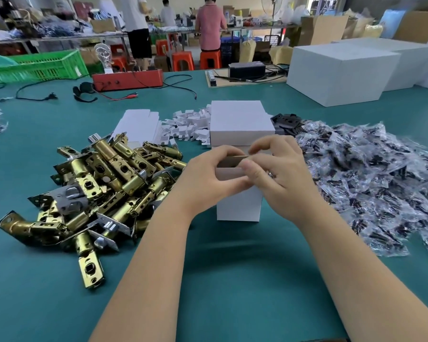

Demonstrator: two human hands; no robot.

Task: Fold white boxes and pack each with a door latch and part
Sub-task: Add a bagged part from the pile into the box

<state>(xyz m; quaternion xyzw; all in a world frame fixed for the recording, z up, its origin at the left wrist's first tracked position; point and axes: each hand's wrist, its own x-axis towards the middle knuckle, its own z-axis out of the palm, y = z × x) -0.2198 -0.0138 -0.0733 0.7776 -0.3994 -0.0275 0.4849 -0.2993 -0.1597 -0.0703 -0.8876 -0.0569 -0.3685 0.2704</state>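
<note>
A small white box stands upright on the green table, its top end open. My left hand grips the box's upper left side. My right hand pinches the top flap from the right, thumb in front and fingers curled over the opening. A pile of brass door latches lies to the left. Many clear bags of dark parts are heaped on the right. Behind the box stand stacked closed white boxes. What is inside the held box is hidden.
Flat box blanks and white cardboard inserts lie behind the latches. Large white cartons stand at the back right, a red device with cables and a green crate at the back left. People work at far tables.
</note>
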